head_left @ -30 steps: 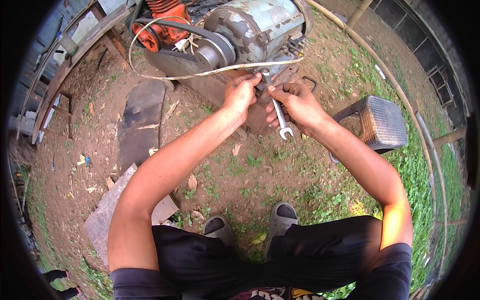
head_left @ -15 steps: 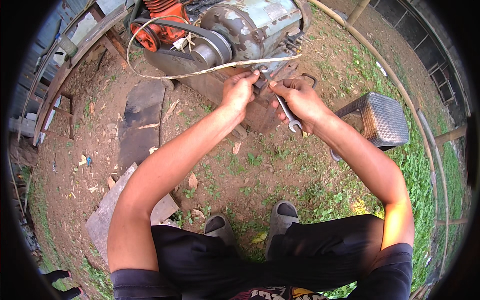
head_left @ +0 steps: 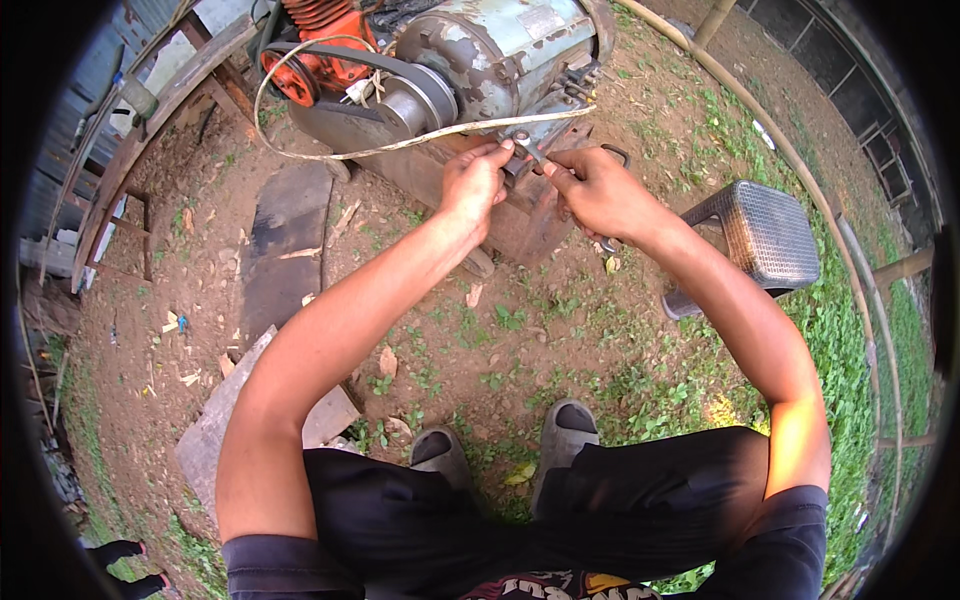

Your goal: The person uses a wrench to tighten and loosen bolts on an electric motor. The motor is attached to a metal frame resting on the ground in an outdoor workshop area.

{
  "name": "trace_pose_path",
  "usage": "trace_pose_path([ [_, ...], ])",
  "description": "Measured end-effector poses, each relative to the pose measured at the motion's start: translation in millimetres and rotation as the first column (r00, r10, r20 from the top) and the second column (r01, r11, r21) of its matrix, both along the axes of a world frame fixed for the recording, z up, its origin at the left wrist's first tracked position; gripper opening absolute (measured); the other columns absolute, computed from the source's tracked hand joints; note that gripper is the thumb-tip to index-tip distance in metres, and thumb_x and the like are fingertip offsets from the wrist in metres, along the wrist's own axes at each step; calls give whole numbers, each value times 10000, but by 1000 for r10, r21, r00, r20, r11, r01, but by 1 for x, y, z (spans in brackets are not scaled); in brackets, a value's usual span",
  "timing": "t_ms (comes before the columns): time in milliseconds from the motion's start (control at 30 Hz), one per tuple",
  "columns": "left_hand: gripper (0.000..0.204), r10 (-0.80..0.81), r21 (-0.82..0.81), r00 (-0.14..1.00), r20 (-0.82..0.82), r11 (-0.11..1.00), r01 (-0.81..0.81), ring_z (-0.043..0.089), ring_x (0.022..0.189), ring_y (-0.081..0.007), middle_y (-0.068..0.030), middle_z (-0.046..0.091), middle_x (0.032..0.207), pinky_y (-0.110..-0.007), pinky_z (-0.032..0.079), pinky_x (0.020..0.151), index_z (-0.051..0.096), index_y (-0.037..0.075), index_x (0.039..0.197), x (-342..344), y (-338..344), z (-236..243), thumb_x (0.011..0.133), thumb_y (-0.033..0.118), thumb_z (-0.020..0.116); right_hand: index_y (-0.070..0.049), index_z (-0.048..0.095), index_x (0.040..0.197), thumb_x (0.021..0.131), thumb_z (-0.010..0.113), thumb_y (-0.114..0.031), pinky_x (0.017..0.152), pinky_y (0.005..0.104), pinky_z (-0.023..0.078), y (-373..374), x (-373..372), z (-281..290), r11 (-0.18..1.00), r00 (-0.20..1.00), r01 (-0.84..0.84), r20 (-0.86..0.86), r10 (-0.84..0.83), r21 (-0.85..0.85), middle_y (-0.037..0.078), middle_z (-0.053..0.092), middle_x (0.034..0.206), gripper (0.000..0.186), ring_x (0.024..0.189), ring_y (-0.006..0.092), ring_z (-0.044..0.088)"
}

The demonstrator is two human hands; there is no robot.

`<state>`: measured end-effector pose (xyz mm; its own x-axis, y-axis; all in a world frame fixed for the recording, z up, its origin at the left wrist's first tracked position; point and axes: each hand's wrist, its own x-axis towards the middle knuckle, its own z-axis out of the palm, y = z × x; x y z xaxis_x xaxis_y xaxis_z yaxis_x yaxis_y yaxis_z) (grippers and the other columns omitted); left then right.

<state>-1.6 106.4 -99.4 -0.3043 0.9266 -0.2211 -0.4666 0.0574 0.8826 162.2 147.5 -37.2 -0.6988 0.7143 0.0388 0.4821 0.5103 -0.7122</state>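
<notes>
My right hand (head_left: 607, 196) is closed round the shaft of a combination wrench (head_left: 532, 149). The wrench's ring end sits over the metal mount at the base of a worn grey-blue electric motor (head_left: 505, 50); its open jaw shows below my right fingers. My left hand (head_left: 472, 188) is closed, thumb and finger pinched beside the ring end against a dark metal piece (head_left: 516, 172). Whatever the left fingertips grip is too small to make out. A pale cable (head_left: 440, 132) runs just above both hands.
Left of the motor, a black belt (head_left: 400, 66) links its pulley to an orange compressor head (head_left: 335, 55). A plastic stool (head_left: 768, 236) stands at right on the grass. Flat boards (head_left: 285, 235) lie on the dirt at left. A bamboo rail (head_left: 760, 105) curves along the right.
The wrench has turned, and its ring end now sits lower on the mount. My right hand has rolled over the shaft, hiding more of it. My left hand has barely moved.
</notes>
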Motion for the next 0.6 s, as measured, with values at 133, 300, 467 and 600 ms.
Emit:
trace_pose_path([
  [133, 200, -1, -1, 1000, 8, 1000, 1, 280, 432, -21, 61, 504, 617, -207, 253, 436, 633, 19, 961, -1, -1, 1, 942, 201, 554, 62, 586, 1064, 907, 523, -120, 674, 458, 473, -11, -5, 6, 952, 995, -68, 97, 40, 299, 269, 614, 749, 248, 726, 366, 649],
  [300, 195, -9, -9, 1000, 9, 1000, 9, 257, 428, -29, 69, 472, 595, -215, 240, 441, 636, 21, 963, -3, -2, 1, 942, 199, 557, 49, 576, 1148, 872, 533, -68, 711, 474, 480, -7, -1, 23, 954, 969, -178, 210, 127, 243, 295, 605, 800, 302, 783, 410, 638],
  [467, 183, 5, -23, 1000, 27, 1000, -4, 253, 425, -32, 77, 430, 581, -217, 235, 440, 626, 23, 960, -2, -1, -2, 942, 193, 559, -7, 563, 1230, 801, 571, -15, 784, 450, 513, 44, 15, 32, 851, 874, -455, 317, 369, 262, 249, 646, 914, 429, 856, 387, 640],
  [600, 162, 10, -21, 1000, 28, 1000, -10, 252, 426, -33, 72, 423, 598, -220, 237, 441, 599, 18, 964, -1, -3, 5, 933, 176, 572, -72, 620, 1150, 750, 624, -38, 749, 446, 517, 87, 21, 22, 752, 836, -529, 391, 384, 392, 186, 662, 924, 402, 836, 377, 628],
])
